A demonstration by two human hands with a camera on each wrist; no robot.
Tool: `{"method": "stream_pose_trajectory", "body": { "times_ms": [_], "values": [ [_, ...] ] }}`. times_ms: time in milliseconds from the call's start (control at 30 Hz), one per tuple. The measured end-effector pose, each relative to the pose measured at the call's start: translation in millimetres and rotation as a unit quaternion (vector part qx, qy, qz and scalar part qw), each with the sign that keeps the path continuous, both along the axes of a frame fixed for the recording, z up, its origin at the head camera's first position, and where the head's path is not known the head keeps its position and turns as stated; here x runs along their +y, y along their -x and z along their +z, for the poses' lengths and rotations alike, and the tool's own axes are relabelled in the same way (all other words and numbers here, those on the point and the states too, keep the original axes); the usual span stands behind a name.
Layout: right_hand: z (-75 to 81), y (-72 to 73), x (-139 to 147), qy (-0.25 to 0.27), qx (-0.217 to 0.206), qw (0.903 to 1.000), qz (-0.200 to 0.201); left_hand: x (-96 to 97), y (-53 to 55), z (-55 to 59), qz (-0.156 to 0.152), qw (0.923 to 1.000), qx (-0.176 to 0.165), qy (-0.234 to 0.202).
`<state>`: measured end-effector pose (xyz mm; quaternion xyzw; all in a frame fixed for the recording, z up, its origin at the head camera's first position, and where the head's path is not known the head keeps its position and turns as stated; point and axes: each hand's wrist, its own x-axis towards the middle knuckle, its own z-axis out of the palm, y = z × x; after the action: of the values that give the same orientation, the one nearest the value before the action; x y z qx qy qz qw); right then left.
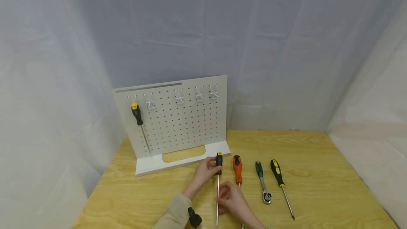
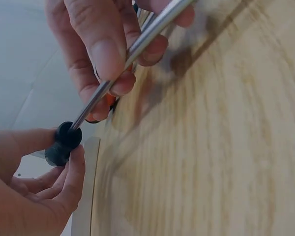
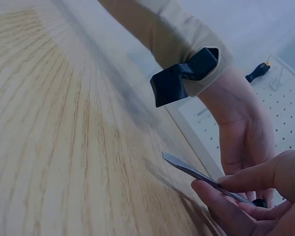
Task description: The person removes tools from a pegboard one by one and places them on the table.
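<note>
A flathead screwdriver (image 1: 218, 183) with a black handle and yellow end is held between both hands, raised a little off the wooden table. My left hand (image 1: 205, 169) pinches its handle (image 2: 63, 147) between thumb and fingers. Lower down, my right hand (image 1: 231, 200) pinches the metal shaft (image 2: 152, 32) between thumb and fingertips. In the right wrist view the flat tip (image 3: 173, 160) sticks out past the right fingers, just above the wood. Right of it on the table lies an orange-handled screwdriver (image 1: 237, 169), its shaft partly behind the right hand.
A white pegboard (image 1: 171, 123) stands at the back left with several clear hooks (image 1: 180, 98). A black-and-yellow screwdriver (image 1: 137, 114) hangs at its left. A green-handled ratchet wrench (image 1: 262, 183) and another black-and-yellow screwdriver (image 1: 278, 173) lie on the right of the table (image 1: 324, 186).
</note>
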<state>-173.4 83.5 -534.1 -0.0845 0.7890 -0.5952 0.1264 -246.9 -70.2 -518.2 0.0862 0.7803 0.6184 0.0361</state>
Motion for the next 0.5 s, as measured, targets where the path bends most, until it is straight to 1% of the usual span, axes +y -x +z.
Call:
{"method": "stream_pose_trajectory", "body": {
  "times_ms": [67,133,233,300,500],
  "values": [
    [-1.0,-1.2,0.8,0.015,-0.029,0.9995,0.003,-0.5,-0.5,-2.5,-0.005,0.9998,0.001,0.019],
    [-1.8,-2.7,1.5,0.036,-0.053,0.9979,0.007,-1.1,-1.1,-4.2,-0.003,0.9990,0.009,0.044],
    [-2.3,-5.1,2.6,0.063,-0.063,0.9960,0.012,-1.6,-1.2,-5.7,0.006,0.9969,0.012,0.078],
    [-2.3,-6.3,3.0,0.071,-0.068,0.9950,0.015,-1.8,-1.2,-6.0,0.011,0.9954,0.012,0.094],
    [-3.0,-5.9,2.8,0.067,-0.089,0.9936,0.016,-1.9,-1.1,-8.0,0.018,0.9922,0.006,0.123]
  ]
}}
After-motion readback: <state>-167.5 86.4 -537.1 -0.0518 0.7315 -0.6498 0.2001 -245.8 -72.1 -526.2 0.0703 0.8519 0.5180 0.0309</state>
